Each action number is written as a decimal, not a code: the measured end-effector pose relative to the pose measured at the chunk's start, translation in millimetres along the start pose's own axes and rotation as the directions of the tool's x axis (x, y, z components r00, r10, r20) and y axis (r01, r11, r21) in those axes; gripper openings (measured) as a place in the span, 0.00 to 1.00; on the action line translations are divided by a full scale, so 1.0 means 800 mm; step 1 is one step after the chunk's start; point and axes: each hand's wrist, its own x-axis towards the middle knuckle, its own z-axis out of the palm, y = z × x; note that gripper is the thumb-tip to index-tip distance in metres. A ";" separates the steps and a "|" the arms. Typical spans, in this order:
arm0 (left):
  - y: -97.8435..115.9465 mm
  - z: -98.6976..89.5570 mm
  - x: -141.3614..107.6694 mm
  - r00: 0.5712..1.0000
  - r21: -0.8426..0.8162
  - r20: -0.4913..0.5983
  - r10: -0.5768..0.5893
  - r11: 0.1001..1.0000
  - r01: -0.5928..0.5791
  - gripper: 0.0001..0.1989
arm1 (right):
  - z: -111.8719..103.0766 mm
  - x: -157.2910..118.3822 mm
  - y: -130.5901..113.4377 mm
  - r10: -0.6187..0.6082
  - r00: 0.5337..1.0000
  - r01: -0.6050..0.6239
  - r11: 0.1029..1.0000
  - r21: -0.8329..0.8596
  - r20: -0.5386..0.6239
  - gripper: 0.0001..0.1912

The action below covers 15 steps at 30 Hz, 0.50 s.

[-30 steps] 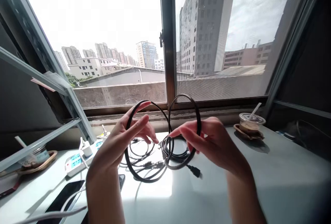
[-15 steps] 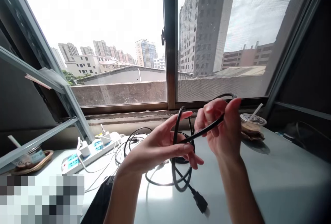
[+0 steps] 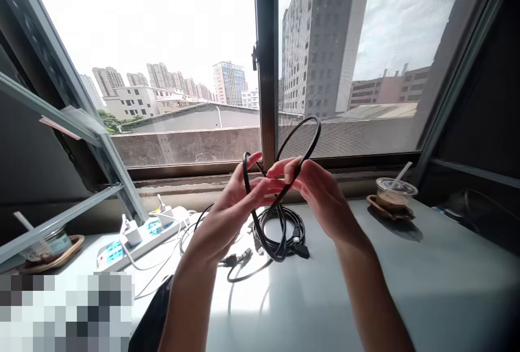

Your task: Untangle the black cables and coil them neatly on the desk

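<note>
A looped black cable (image 3: 318, 134) is held up between my two hands over the table. My left hand (image 3: 227, 208) has part of the loop hung around its fingers, with the thumb against the cable. My right hand (image 3: 314, 189) pinches the cable between thumb and fingers, close to the left fingertips, and a wide loop rises above it. Below the hands, a black plug (image 3: 301, 251) appears beside a coil of black cables (image 3: 298, 215). Whether this plug belongs to the held cable I cannot tell. More connectors (image 3: 245, 255) lie left of the coil.
At the left stands a white power strip (image 3: 140, 249) with chargers and white cords. A lidded drink cup (image 3: 396, 192) sits on a brown coaster at the right; another cup (image 3: 57, 242) is far left. A metal frame (image 3: 117, 173) and the window border the table.
Both hands have moved left, and the right hand has come close to the left one. The cable's upper loop now stands taller, and the coil on the table is more exposed.
</note>
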 end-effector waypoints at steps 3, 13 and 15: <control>0.006 -0.016 0.004 0.980 -0.002 -0.169 0.101 0.995 -0.102 0.23 | -0.013 -0.002 -0.018 0.091 0.990 -0.058 0.960 0.275 -0.111 0.18; 0.024 -0.065 -0.003 0.760 0.144 -0.552 0.343 0.937 -0.318 0.11 | -0.101 -0.041 -0.070 0.195 0.900 -0.003 0.897 0.442 -0.389 0.04; 0.024 -0.068 -0.004 0.767 0.188 -0.540 0.346 0.938 -0.291 0.12 | -0.115 -0.045 -0.070 0.189 0.880 -0.068 0.958 0.278 -0.436 0.05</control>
